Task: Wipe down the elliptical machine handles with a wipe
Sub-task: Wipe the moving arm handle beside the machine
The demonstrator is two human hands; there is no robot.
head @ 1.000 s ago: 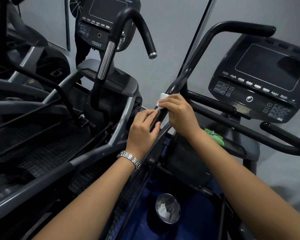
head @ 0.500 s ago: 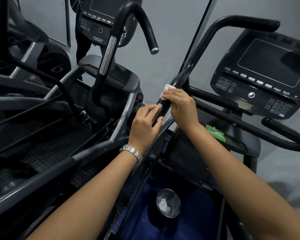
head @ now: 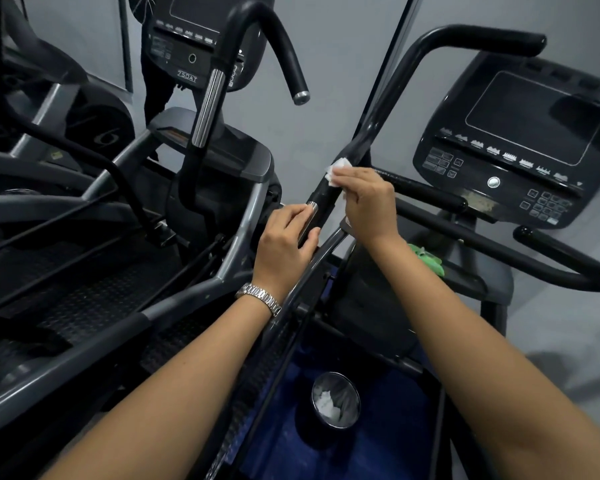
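Observation:
A black elliptical handle [head: 388, 109] rises diagonally from the centre toward the upper right and bends over at the top. My right hand [head: 369, 202] holds a small white wipe [head: 336, 171] against the handle's black grip. Just below it, my left hand [head: 284, 244], with a metal watch on the wrist, grips the same handle at its silver sensor strip [head: 309, 220]. The wipe peeks out past my right fingertips on the handle's left side.
The machine's console [head: 520, 140] sits to the right, with a green item [head: 426, 258] in the tray below it. A second elliptical with a black and silver handle [head: 208, 105] stands to the left. A small metal bin [head: 336, 400] with crumpled white wipes is on the blue floor below.
My right hand has slid the wipe up the handle, moving away from my left hand, which has kept its grip lower down. The view has tilted slightly.

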